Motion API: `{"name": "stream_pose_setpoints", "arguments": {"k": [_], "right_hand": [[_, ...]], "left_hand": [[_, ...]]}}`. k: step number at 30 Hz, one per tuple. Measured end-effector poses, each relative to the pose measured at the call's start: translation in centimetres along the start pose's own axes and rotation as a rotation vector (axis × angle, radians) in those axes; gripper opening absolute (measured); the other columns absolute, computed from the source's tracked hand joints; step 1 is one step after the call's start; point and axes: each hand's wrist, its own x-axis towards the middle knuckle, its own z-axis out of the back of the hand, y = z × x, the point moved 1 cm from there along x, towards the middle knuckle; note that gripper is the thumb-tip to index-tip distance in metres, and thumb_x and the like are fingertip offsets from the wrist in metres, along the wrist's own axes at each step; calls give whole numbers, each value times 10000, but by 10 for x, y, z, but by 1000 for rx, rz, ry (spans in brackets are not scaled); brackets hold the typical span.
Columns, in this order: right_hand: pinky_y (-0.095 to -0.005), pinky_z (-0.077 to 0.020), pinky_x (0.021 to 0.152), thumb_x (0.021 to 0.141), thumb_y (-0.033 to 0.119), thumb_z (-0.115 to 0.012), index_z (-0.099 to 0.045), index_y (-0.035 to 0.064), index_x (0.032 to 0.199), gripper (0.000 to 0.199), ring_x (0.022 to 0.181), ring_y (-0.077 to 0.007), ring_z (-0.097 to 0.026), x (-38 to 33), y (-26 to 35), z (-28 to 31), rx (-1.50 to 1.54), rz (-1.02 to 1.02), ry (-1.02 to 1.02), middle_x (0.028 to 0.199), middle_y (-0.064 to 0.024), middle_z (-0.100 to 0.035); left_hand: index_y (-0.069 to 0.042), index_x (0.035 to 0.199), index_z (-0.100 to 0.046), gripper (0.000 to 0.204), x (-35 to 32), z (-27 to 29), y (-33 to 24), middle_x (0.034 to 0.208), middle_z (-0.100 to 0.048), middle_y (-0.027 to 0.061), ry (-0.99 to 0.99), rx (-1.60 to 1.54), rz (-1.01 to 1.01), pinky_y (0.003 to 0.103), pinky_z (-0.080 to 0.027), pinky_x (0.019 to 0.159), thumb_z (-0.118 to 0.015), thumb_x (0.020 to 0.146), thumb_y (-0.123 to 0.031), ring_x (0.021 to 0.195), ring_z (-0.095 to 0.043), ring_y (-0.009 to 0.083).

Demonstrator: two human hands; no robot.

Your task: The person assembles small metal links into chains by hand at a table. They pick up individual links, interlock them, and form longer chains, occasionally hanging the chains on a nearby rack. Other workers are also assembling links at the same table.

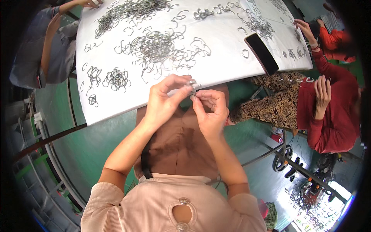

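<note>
Black phone (262, 53) on white table (216, 73)

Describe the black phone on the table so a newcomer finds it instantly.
Start at the white table strewn with bent metal clips. Follow its near edge to the person's right, toward the seated person in red. The black phone lies there: flat, dark, rectangular, unlike the thin silvery wire around it.

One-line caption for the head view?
Both hands, left hand and right hand, pinch small metal clips beside a clip-strewn white table.
</note>
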Motion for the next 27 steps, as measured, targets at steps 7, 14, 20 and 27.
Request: {"name": "stream_pose_setpoints", "arguments": {"k": [7,14,20,27], "right_hand": [[-289,-543,749,791,-33,-689,-554,-4,964,221,839,-180,-668,-4,10,-7,-97,-131,40,925,-109,-658],[-274,-503,751,811,-5,-664,-576,-12,964,176,866,-175,-604,74,10,-16,-257,-111,183,945,-89,-597],[-372,-508,758,823,162,-645,-679,25,914,168,856,-304,-654,192,-27,-165,-567,130,631,937,-140,-682],[-406,-509,835,812,133,-591,-699,21,974,224,973,-327,-647,213,-29,-257,-1112,1,749,961,-166,-685]], "left_hand": [[-24,869,-627,163,-6,18,0,987,-631,105,-2,334,-418,348,-482,811,-705,728,2,943,-596,268],[-36,874,-649,157,-15,36,7,973,-622,82,45,304,-393,366,-474,856,-724,737,-14,1030,-576,276],[-45,891,-646,186,-19,38,20,964,-615,72,58,292,-381,385,-461,872,-720,724,-14,1033,-570,278],[-49,891,-650,180,-20,38,19,952,-619,72,25,277,-393,376,-455,860,-727,729,-27,968,-589,265]]}}
